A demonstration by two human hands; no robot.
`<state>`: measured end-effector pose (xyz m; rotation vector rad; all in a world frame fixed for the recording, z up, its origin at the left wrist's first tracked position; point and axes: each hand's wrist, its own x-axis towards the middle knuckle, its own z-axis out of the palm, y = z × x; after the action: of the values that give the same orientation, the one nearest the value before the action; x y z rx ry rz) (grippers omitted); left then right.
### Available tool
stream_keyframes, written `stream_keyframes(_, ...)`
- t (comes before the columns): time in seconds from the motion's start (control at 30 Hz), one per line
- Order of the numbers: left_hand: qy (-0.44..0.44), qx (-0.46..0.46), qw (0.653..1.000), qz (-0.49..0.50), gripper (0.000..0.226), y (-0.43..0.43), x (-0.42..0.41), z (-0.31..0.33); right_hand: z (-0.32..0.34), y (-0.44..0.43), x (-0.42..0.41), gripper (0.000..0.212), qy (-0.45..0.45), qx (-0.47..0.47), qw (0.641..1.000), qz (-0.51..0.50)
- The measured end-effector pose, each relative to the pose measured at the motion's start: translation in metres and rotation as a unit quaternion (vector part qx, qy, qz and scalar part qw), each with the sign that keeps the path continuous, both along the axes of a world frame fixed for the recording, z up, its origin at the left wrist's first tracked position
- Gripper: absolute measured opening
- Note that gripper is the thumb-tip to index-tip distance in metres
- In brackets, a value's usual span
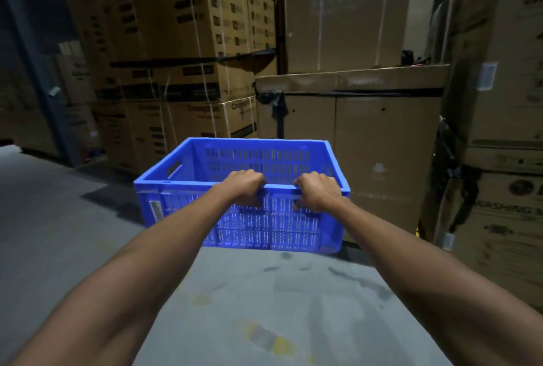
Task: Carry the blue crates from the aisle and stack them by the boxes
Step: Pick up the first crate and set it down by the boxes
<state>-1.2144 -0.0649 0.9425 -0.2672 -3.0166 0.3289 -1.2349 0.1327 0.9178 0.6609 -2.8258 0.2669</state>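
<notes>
A blue slotted plastic crate [188, 204] hangs in front of me above the grey floor, empty inside, with a barcode label on its near wall. My left hand [246, 187] and my right hand [317, 191] both clasp its near rim, fingers curled over the edge, arms stretched out. The crate is level and close to a large brown cardboard box [382, 142] straight ahead.
Tall stacks of strapped cardboard boxes [188, 71] rise at the left and centre. More cartons [499, 159], one marked as a washing machine, stand at the right. A dark steel post [35, 71] stands at the far left. Grey concrete floor [264, 307] with stains lies below.
</notes>
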Motion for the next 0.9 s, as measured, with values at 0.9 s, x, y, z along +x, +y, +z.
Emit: stream_keyframes(0.9,-0.020,-0.002,0.993,-0.118,0.030,0.064,-0.622,-0.157,-0.144,0.063,-0.572,0.022,-0.022,0.041,0.991,-0.129)
